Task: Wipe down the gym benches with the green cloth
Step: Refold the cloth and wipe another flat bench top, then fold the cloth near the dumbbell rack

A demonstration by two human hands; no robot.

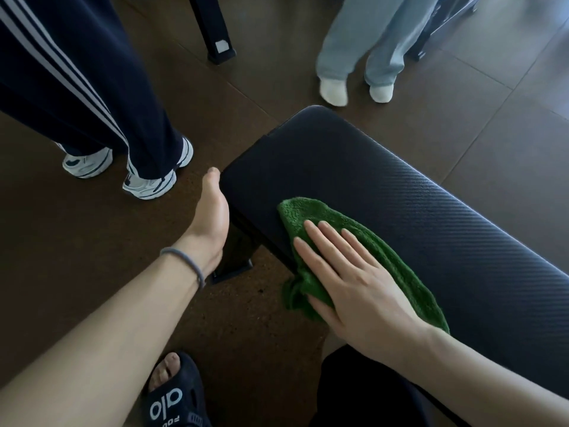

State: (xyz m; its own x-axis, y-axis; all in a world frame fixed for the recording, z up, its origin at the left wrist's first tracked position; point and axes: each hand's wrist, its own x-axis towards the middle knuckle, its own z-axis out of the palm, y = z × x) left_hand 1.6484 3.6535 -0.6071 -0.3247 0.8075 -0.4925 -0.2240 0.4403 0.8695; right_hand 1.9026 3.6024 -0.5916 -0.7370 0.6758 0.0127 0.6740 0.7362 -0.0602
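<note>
The right hand (354, 282) lies flat on the green cloth (311, 211), fingers straight and spread, pressing it onto the padded top of the gym bench (400, 186) near the bench's near-left edge. It presses down and does not clutch the cloth. The left hand (212, 217) reaches out beside the bench's left side, its thumb at the corner of the pad; the fingers are out of sight behind the palm, so I cannot tell whether they curl round the edge or hang loose.

What could go wrong: part of the cloth droops over the near edge of the pad, and since the hand only presses it, a stroke toward that edge would likely push it off onto the floor (92, 272). The cloth is bunched under the palm, so a pass may leave strips of the ribbed vinyl unwiped. Two bystanders stand close to the far end, one in striped trousers (77, 75) and one in pale trousers (363, 41) with white socks; a long sweep to that end could bump them.

Hard to make out: the bench runs out of view at the right, so its length and other benches cannot be judged. Only one bench leg (237, 257) shows below the pad. Whether the cloth is damp, or the pad already clean, cannot be told
</note>
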